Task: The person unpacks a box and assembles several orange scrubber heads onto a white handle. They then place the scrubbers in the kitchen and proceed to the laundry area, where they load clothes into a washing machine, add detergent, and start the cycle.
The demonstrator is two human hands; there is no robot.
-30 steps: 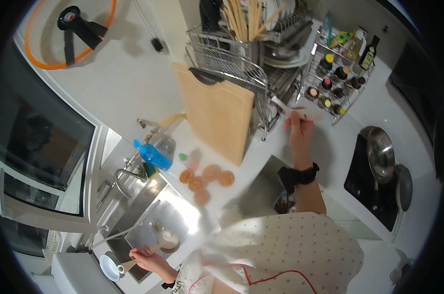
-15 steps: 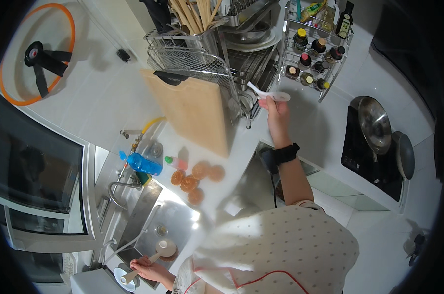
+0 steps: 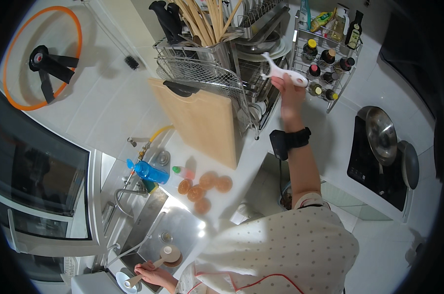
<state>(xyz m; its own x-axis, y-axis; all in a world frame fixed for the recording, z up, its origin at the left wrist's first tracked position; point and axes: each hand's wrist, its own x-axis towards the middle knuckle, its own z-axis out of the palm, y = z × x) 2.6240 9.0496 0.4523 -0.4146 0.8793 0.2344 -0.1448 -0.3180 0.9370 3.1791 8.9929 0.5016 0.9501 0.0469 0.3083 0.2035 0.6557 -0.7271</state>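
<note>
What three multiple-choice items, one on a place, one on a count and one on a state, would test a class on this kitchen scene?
1. Where is the right hand?
A. In the sink
B. Raised by the dish rack
C. On the stove

2. How many small orange rounds lie on the counter below the cutting board?
A. Four
B. One
C. Nine

3. How does the cutting board stand?
A. Flat on the counter
B. On edge, leaning against the rack
C. Lying in the sink

Answers:
1 B: the hand holds a white tool up beside the rack.
2 A: four rounds sit in a loose cluster.
3 B: its broad face tilts against the wire basket.

The left hand grips a wooden ladle at the sink.
</note>
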